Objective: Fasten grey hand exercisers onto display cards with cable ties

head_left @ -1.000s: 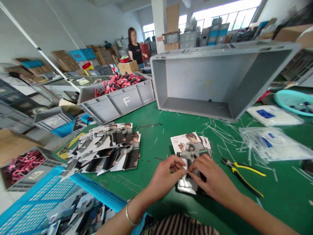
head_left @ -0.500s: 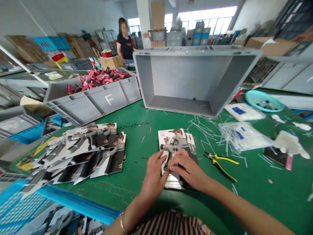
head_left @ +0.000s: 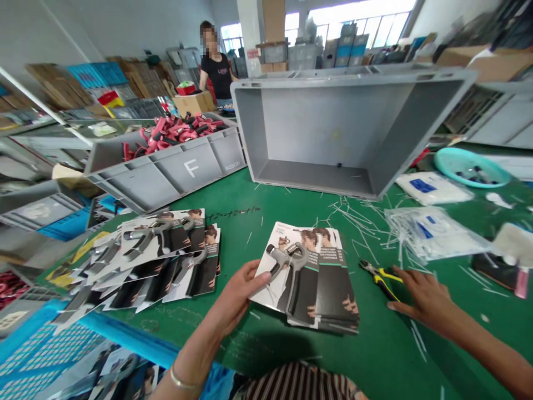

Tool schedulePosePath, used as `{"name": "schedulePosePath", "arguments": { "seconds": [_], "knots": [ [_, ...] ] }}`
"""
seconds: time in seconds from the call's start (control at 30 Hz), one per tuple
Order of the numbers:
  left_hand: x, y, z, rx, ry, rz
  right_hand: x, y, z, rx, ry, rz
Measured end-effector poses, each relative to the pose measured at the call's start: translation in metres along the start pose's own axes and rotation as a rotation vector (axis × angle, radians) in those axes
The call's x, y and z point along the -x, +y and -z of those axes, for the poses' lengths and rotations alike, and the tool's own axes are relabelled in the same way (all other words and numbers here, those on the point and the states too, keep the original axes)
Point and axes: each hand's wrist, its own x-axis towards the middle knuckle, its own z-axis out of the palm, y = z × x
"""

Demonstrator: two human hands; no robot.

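Note:
My left hand (head_left: pixel 245 286) pinches the left edge of a printed card (head_left: pixel 266 297), thumb on top and fingers underneath. A grey and black hand grip strengthener (head_left: pixel 291 264) with a metal spring lies on this card. The card sits tilted over a small stack of similar cards (head_left: pixel 336 289) in front of me. To the right, my right hand (head_left: pixel 428 297) is closed about the handles of the yellow and black pliers (head_left: pixel 381 279), thumb on the near side and fingers on the far side. The pliers still lie on the table, and my hand covers the handle ends.
Packed cards (head_left: pixel 154 255) overlap in a pile at left. A grey crate (head_left: pixel 166 172) holds red grips; another grey crate (head_left: pixel 312 122) lies on its side. White cable ties (head_left: pixel 353 216), plastic bags (head_left: pixel 437 233) and a turquoise basin (head_left: pixel 445 161) are at right. A person (head_left: pixel 219 72) stands behind.
My right hand has left the hand grip strengthener and moved right to the pliers. My left hand has shifted to the card's left edge, and the top card is now turned and slid left.

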Motion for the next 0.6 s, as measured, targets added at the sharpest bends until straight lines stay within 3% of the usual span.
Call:
{"name": "schedulePosePath", "arguments": {
  "seconds": [0.07, 0.1, 0.23, 0.3, 0.33, 0.43, 0.6],
  "knots": [
    [-0.003, -0.004, -0.008, 0.042, -0.152, 0.090, -0.002, 0.000, 0.004, -0.140, -0.025, -0.010],
    [-0.004, -0.006, -0.011, 0.029, -0.164, 0.090, -0.004, -0.005, 0.008, -0.263, -0.053, -0.057],
    [0.000, -0.013, -0.016, -0.151, 0.008, 0.003, -0.005, -0.042, 0.029, -1.036, -0.210, -0.350],
    [0.002, -0.011, -0.016, -0.260, 0.056, -0.023, -0.005, -0.068, 0.038, -1.322, -0.225, -0.358],
    [0.002, -0.009, -0.018, -0.311, 0.069, -0.044, -0.005, -0.082, 0.042, -1.360, -0.236, -0.322],
    [0.001, 0.001, -0.026, -0.486, 0.123, -0.127, -0.014, -0.123, 0.058, -1.040, -0.276, -0.112],
    [0.000, 0.008, -0.034, -0.666, 0.169, -0.226, -0.038, -0.166, 0.083, -0.110, 0.006, 0.419]
  ]
}}
